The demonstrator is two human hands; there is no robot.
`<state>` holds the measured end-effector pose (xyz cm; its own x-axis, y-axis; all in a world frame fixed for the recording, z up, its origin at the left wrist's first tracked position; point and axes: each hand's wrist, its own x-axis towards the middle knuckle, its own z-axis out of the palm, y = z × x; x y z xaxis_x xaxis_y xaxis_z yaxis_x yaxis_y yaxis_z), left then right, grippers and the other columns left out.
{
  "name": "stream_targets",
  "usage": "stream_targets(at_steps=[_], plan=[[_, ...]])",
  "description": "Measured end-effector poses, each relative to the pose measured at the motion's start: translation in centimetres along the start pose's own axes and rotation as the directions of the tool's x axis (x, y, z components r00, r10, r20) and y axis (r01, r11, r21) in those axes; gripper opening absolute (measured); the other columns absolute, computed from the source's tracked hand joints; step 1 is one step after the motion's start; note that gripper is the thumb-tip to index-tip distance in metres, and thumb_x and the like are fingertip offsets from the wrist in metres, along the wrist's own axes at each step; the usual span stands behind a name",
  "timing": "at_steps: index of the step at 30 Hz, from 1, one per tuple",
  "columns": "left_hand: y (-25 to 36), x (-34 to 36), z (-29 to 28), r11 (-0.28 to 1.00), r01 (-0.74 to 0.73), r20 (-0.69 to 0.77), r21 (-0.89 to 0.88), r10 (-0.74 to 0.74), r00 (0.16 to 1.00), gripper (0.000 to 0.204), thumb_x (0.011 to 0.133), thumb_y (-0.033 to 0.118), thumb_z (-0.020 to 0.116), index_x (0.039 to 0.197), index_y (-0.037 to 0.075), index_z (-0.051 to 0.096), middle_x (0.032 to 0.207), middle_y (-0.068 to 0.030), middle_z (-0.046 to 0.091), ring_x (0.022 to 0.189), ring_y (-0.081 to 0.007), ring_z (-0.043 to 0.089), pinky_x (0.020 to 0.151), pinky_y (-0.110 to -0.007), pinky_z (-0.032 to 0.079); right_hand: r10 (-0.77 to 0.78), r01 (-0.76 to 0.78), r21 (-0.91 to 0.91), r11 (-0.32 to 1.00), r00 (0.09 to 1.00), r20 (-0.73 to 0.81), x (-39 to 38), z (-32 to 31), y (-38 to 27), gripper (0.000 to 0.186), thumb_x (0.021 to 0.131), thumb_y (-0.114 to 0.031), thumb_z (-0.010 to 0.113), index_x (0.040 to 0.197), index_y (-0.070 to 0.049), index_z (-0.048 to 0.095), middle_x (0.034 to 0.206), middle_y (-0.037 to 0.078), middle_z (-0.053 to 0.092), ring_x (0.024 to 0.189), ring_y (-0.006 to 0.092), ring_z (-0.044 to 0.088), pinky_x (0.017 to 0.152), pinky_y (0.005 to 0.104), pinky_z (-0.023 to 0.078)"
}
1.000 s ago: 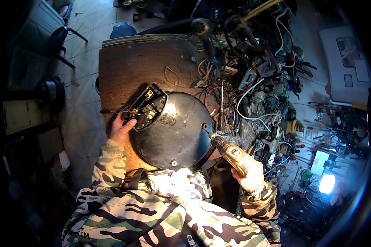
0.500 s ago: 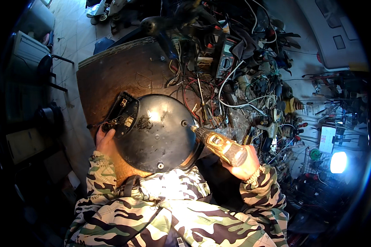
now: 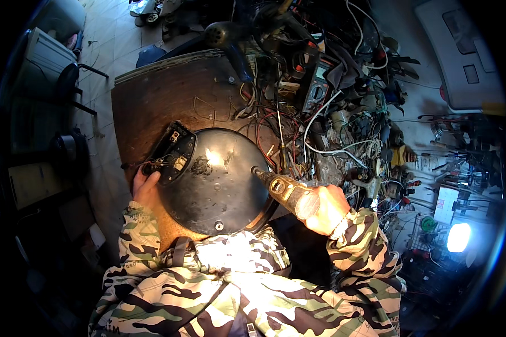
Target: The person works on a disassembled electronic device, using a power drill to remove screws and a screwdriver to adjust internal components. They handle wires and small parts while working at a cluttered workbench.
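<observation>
A round black appliance base (image 3: 216, 196) lies on the wooden table in front of me, its scuffed flat face up. At its upper left an attached black control housing (image 3: 171, 151) shows bare wires and small connectors. My left hand (image 3: 147, 188) grips the housing's lower corner, thumb on top. In my right hand (image 3: 327, 210) is a yellow and black power screwdriver (image 3: 289, 192), tilted toward the left. Its tip meets the base at the recessed hole near the right rim; the bit itself is hidden. Another screw post (image 3: 219, 226) shows near the bottom rim.
Tangled wires, tools and parts crowd the right of the wooden table (image 3: 152, 95). Among them lie a multimeter (image 3: 317, 90) and a long screwdriver (image 3: 281, 132). A blue-black hair-dryer-shaped thing (image 3: 222, 39) sits at the far edge. A bright lamp (image 3: 459, 237) glows at right.
My right hand has brought the power screwdriver closer in to the hole, and its tip now covers it. The left hand keeps its hold. The whole view has shifted slightly.
</observation>
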<state>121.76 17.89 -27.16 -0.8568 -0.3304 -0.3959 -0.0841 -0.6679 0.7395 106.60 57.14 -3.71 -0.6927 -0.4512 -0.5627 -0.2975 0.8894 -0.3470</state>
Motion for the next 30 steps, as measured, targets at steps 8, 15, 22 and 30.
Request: stream_targets(at_steps=[8,15,22,30], plan=[[0.7,0.0,1.5,0.999,-0.030,-0.016,0.045,0.031,0.999,0.046,0.085,0.006,0.072,0.128,0.001,0.055,0.122,-0.0071,0.062,0.114,-0.0182,0.057,0.106,-0.034,0.040,-0.040,0.047,-0.103,0.994,0.997,0.066,3.7,-1.5,0.9,0.018,0.064,-0.017,0.071,0.074,-0.003,0.067,0.063,0.021,0.063,0.066,0.0434,0.066,0.060,0.0475,0.053],[-0.1,0.0,-0.3,0.993,0.009,-0.025,0.120,-0.006,1.000,0.050,0.086,0.013,0.075,0.129,0.000,0.055,0.121,-0.0063,0.062,0.115,-0.0168,0.057,0.104,-0.033,0.040,-0.161,0.165,-0.196,0.967,0.986,0.037,4.2,-1.4,0.7,0.024,0.069,-0.023,0.073,0.088,-0.009,0.072,0.079,0.019,0.070,0.073,0.0427,0.067,0.065,0.0480,0.056],[0.0,0.2,-0.6,0.993,0.013,-0.010,0.120,-0.012,1.000,0.051,0.085,0.014,0.076,0.129,-0.001,0.054,0.122,-0.0070,0.062,0.115,-0.0181,0.057,0.105,-0.033,0.040,-0.009,0.031,-0.190,0.981,0.993,0.115,3.5,-1.2,1.0,0.023,0.069,-0.021,0.071,0.089,-0.008,0.072,0.075,0.017,0.070,0.070,0.0390,0.069,0.063,0.0439,0.057],[-0.7,0.4,-1.1,0.995,-0.018,-0.012,0.098,0.019,1.000,0.048,0.086,0.008,0.074,0.128,-0.001,0.054,0.121,-0.0064,0.062,0.114,-0.0163,0.057,0.105,-0.032,0.040,0.006,0.011,-0.200,0.980,0.996,0.084,3.1,-1.0,0.4,0.029,0.069,-0.022,0.070,0.093,-0.008,0.073,0.077,0.020,0.070,0.072,0.0399,0.069,0.066,0.0439,0.058]])
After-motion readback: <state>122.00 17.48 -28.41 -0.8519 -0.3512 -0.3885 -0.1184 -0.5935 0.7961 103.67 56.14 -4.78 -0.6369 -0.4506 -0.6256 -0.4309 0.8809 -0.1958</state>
